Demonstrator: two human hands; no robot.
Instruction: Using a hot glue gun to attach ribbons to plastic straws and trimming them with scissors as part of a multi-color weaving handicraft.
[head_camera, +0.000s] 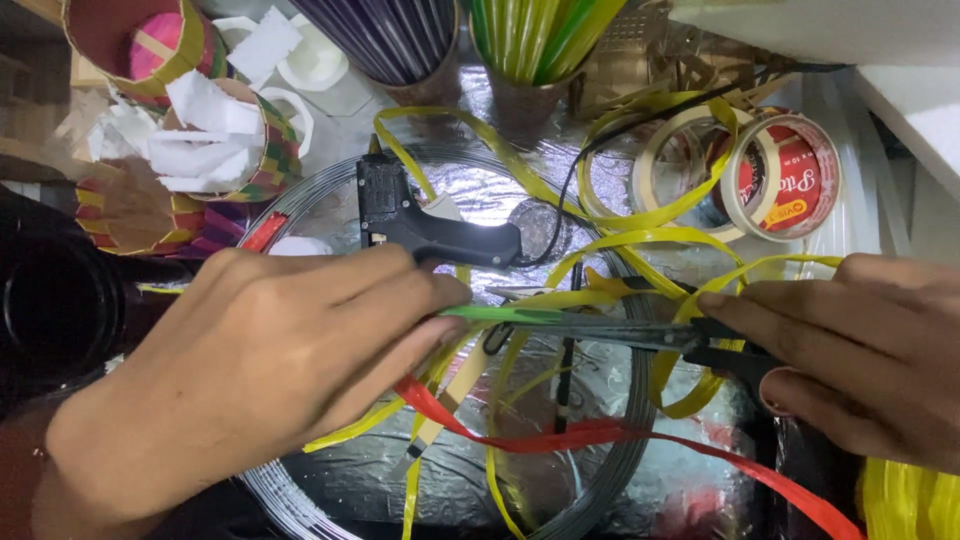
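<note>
My left hand (250, 360) pinches the end of a narrow green plastic strip (500, 315) between thumb and fingers. My right hand (860, 350) grips black-handled scissors (640, 335), whose blades lie along the green strip, pointing left. A red strip (560, 435) and several yellow strips (640, 245) lie loose beneath both hands. A black glue gun (420, 225) rests just behind my left hand's fingers.
A coil of grey wire (300, 500) circles the foil-covered work surface (500, 200). Tape rolls (780, 175) sit at the back right. Woven strip baskets (240, 140) with white foam pieces stand at the back left. Cups of strips (530, 40) stand at the back centre.
</note>
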